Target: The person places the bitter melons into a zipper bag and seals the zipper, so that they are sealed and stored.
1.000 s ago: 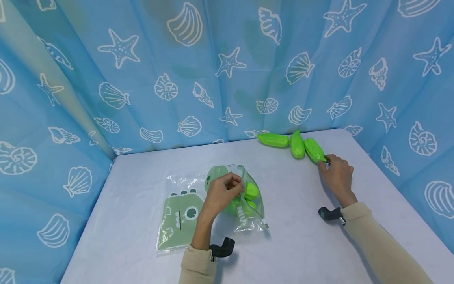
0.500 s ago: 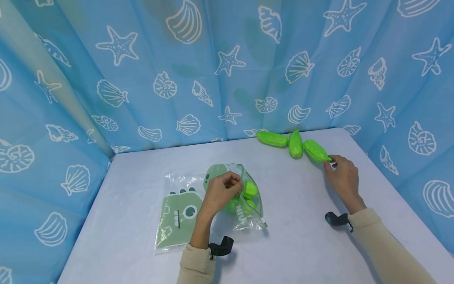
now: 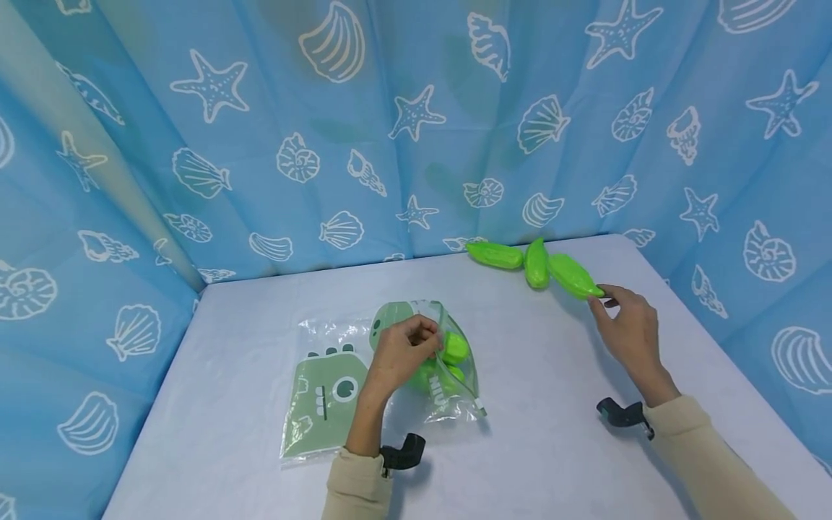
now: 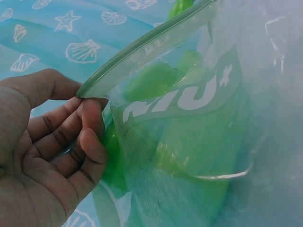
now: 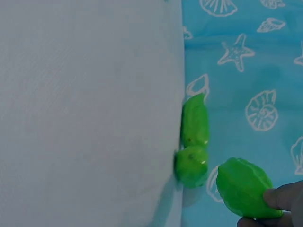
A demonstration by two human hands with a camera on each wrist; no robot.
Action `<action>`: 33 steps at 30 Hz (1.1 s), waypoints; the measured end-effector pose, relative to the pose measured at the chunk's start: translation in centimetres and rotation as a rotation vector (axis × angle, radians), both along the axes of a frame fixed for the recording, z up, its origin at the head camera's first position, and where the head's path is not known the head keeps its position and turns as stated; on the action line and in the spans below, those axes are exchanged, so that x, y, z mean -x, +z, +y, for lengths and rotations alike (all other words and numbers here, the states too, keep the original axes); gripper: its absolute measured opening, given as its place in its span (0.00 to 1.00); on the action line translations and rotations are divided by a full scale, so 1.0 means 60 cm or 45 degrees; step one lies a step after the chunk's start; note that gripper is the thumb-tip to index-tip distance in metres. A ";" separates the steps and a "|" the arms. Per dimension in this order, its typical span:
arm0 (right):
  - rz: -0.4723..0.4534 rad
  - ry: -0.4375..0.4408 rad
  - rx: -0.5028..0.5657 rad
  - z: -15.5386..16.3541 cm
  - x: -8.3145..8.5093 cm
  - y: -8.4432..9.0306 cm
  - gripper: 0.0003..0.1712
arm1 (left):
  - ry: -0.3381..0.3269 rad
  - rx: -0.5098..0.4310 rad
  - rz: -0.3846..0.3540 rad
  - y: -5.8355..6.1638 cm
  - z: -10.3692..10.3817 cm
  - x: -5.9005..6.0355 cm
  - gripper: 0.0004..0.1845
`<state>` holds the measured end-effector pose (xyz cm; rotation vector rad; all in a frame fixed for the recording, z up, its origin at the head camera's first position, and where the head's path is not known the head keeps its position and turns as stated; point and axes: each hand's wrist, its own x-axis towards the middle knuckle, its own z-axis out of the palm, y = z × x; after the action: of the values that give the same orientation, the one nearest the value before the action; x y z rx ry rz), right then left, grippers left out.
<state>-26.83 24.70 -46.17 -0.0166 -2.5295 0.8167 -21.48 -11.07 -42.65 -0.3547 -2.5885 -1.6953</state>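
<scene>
My left hand (image 3: 404, 352) pinches the rim of a clear zip bag (image 4: 189, 123) between thumb and fingers, holding its mouth apart. Bright green pieces (image 3: 456, 348) show inside the bag through the plastic. At the back right, my right hand (image 3: 628, 325) pinches the pointed tip of a glossy green ridged toy vegetable (image 5: 246, 187), shaped like a bitter melon. It appears raised and tilted in the right wrist view. Beside it, two similar green vegetables, one long (image 3: 495, 255) and one more upright in view (image 3: 536, 264), lie by the table's back edge.
Flat to the left of the open bag lies another clear bag (image 3: 321, 412) with a green cartoon face. A blue curtain (image 3: 364, 144) with white shell prints stands behind the white table (image 3: 214, 390) and along its sides.
My right hand has shifted slightly right and now grips the third green vegetable by its tip, which has turned and come up a little. My left hand keeps its hold on the bag.
</scene>
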 end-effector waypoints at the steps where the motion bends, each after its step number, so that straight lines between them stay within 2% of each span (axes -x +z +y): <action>1: 0.000 0.013 0.004 -0.004 -0.003 0.003 0.19 | 0.001 -0.001 -0.003 0.000 0.000 0.000 0.04; 5: 0.024 0.079 0.015 -0.022 -0.016 0.006 0.20 | 0.014 0.007 -0.007 -0.001 -0.001 0.001 0.04; 10: 0.036 0.169 0.040 -0.039 -0.034 -0.003 0.20 | 0.016 -0.006 -0.009 -0.002 -0.003 0.002 0.04; 20: -0.052 0.359 0.046 -0.065 -0.057 -0.001 0.21 | 0.002 -0.026 0.016 0.003 -0.009 -0.001 0.05; 22: -0.074 0.410 0.051 -0.071 -0.062 0.001 0.20 | 0.007 -0.026 0.023 0.011 -0.009 -0.005 0.05; 28: -0.130 0.500 0.085 -0.089 -0.076 0.008 0.18 | 0.027 -0.036 0.009 0.055 -0.003 -0.030 0.07; 31: -0.145 0.527 0.105 -0.094 -0.080 0.013 0.18 | 0.030 -0.033 0.000 0.058 -0.004 -0.031 0.08; 33: -0.155 0.543 0.115 -0.096 -0.083 0.015 0.17 | 0.030 -0.033 0.000 0.049 -0.007 -0.026 0.08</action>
<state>-21.83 18.91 -45.25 0.4717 -2.6472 1.1207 -19.92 -11.48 -39.72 -0.3216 -2.5579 -1.7195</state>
